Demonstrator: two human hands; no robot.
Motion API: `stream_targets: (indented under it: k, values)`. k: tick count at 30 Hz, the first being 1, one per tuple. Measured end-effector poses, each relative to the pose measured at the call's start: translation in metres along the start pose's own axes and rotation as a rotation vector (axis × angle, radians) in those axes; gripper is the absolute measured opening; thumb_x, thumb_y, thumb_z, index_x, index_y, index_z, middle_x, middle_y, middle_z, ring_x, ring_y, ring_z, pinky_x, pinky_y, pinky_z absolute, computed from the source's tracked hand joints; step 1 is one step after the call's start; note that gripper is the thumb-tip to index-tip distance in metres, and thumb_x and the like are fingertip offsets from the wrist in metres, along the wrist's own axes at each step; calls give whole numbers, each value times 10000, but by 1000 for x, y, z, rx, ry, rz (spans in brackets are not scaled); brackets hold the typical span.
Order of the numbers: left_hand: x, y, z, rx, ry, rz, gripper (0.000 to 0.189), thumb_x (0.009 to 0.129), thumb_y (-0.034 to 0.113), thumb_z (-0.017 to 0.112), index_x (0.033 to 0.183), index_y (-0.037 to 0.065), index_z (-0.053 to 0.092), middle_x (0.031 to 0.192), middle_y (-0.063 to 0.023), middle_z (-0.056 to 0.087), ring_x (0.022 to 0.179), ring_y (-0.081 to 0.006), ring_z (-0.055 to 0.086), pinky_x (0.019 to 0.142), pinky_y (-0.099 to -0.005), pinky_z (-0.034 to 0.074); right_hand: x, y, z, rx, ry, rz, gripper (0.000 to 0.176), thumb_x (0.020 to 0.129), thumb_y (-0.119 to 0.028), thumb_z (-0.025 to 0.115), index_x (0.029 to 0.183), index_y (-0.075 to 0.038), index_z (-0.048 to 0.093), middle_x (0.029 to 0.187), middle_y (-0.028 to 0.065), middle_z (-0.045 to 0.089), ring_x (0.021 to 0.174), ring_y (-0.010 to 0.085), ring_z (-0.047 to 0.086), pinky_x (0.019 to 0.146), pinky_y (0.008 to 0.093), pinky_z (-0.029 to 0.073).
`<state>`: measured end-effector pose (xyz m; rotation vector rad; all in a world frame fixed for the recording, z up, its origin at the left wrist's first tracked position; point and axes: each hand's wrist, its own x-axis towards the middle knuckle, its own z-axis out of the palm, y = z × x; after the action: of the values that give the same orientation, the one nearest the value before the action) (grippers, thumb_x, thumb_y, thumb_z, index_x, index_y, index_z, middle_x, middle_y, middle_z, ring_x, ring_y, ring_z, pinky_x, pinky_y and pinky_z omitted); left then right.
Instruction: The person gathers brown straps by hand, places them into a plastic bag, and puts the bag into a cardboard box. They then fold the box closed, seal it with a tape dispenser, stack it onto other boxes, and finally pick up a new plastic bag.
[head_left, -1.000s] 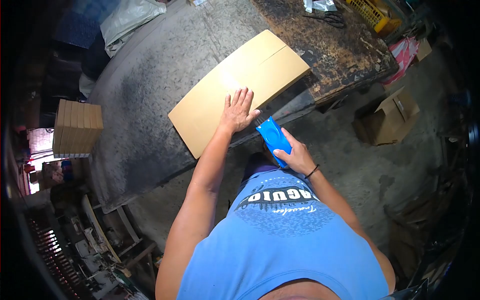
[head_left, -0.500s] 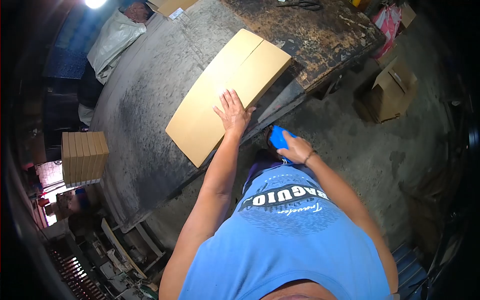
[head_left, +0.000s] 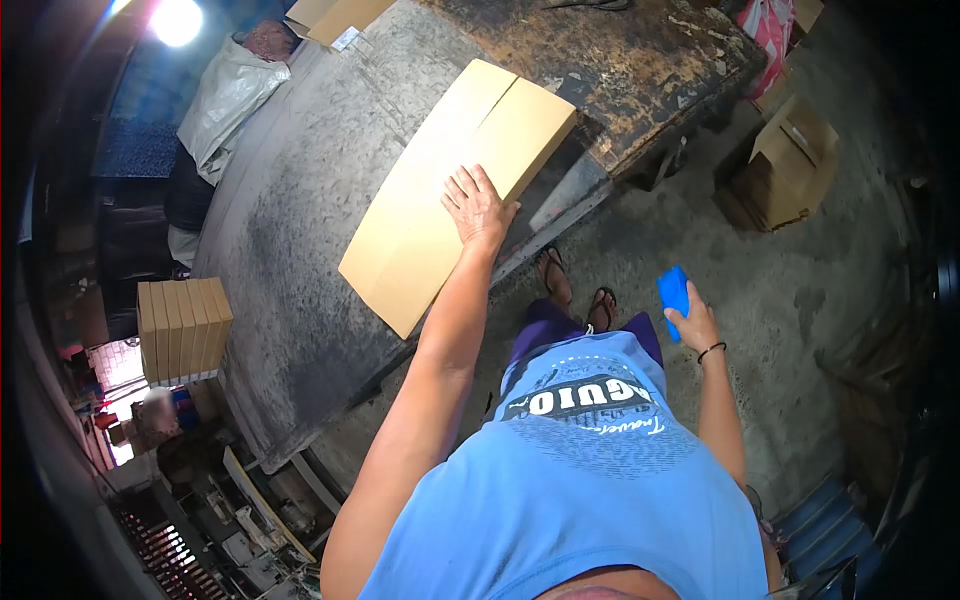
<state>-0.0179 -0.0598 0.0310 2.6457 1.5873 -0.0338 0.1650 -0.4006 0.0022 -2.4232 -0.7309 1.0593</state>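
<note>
Head view: the cardboard box [head_left: 425, 205] lies flat on the worktable [head_left: 300, 200], long axis running seven o'clock to one, its seamed end pointing to one. Your left hand [head_left: 477, 210] is the nearer, palm down on the box by its four o'clock edge, gripping nothing. Your right hand [head_left: 698, 322], well apart, is wrapped around a blue tool [head_left: 673, 290], upper end toward twelve; from it, the box lies toward ten.

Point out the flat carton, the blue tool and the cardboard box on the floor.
Flat carton [head_left: 425, 205]: head view, on its broad top face.
Blue tool [head_left: 674, 290]: head view, on its blue body.
Cardboard box [head_left: 790, 178]: head view, on a brown panel.
</note>
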Motion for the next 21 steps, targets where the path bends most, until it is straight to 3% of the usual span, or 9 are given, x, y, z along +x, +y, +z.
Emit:
stream_targets:
  k: [3, 5, 6, 11, 13, 15, 17, 18, 21]
  values:
    - [-9, -10, 7, 78, -24, 34, 932, 690, 378, 750, 1398, 44, 245, 1431, -227, 253, 1337, -388, 219, 1060, -521, 208, 2, -5, -4, 62, 42, -117, 773, 745, -312, 658, 1365, -1, 318, 1152, 270, 556, 1053, 412, 546, 893, 441, 436]
    - [-23, -36, 20, 40, 79, 234, 884, 707, 313, 742, 1408, 103, 246, 1432, -196, 274, 1331, -374, 240, 1063, -501, 222, -1, 3, -4, 92, 51, -123, 772, 747, -309, 657, 1367, 1, 315, 1164, 272, 549, 1061, 408, 544, 895, 438, 437]
    - [-34, -45, 19, 18, 55, 214, 839, 725, 271, 726, 1411, 141, 262, 1445, -170, 271, 1337, -355, 238, 1066, -482, 227, -4, 10, -5, 120, 64, -132, 772, 749, -306, 655, 1368, 3, 312, 1175, 273, 542, 1069, 403, 542, 896, 434, 437]
    - [-38, -43, 4, 116, 77, 223, 886, 671, 340, 760, 1382, 93, 292, 1385, -184, 309, 1290, -362, 267, 1023, -498, 247, -27, 45, -8, 112, 54, -22, 780, 750, -291, 660, 1374, 6, 299, 1219, 269, 516, 1108, 381, 527, 914, 413, 428]
    - [-16, -14, -3, 24, 106, 25, 916, 634, 374, 782, 1359, 66, 315, 1351, -197, 318, 1267, -370, 272, 1004, -505, 257, -26, 46, -6, 125, 31, 35, 785, 749, -285, 663, 1377, 5, 294, 1231, 266, 509, 1121, 373, 521, 923, 408, 423]
    - [-17, -12, -3, 37, 91, 0, 903, 634, 391, 778, 1348, 62, 332, 1356, -199, 332, 1257, -380, 293, 1001, -495, 274, -21, 41, -7, 116, -4, 2, 784, 753, -273, 666, 1380, 6, 288, 1239, 264, 505, 1128, 368, 519, 934, 399, 415]
    - [-24, -31, 1, -56, 167, 181, 775, 702, 339, 731, 1332, 66, 371, 1320, -177, 398, 1222, -389, 352, 993, -479, 310, -17, 32, -11, 116, -14, -27, 781, 756, -268, 666, 1382, 3, 286, 1238, 261, 509, 1125, 359, 524, 933, 396, 416]
    - [-33, -42, 5, -51, 163, 174, 775, 702, 339, 731, 1332, 66, 371, 1320, -177, 398, 1222, -389, 352, 993, -479, 310, -16, 29, -14, 119, -8, -54, 778, 758, -264, 665, 1383, 1, 285, 1237, 258, 512, 1122, 351, 529, 932, 393, 417]
    - [-59, -67, 6, -141, 273, 304, 495, 773, 192, 663, 1220, 62, 494, 1211, -167, 509, 1137, -373, 448, 946, -444, 368, -14, 32, -18, 151, 12, -43, 769, 759, -245, 668, 1384, -4, 290, 1230, 248, 521, 1114, 332, 538, 929, 382, 419]
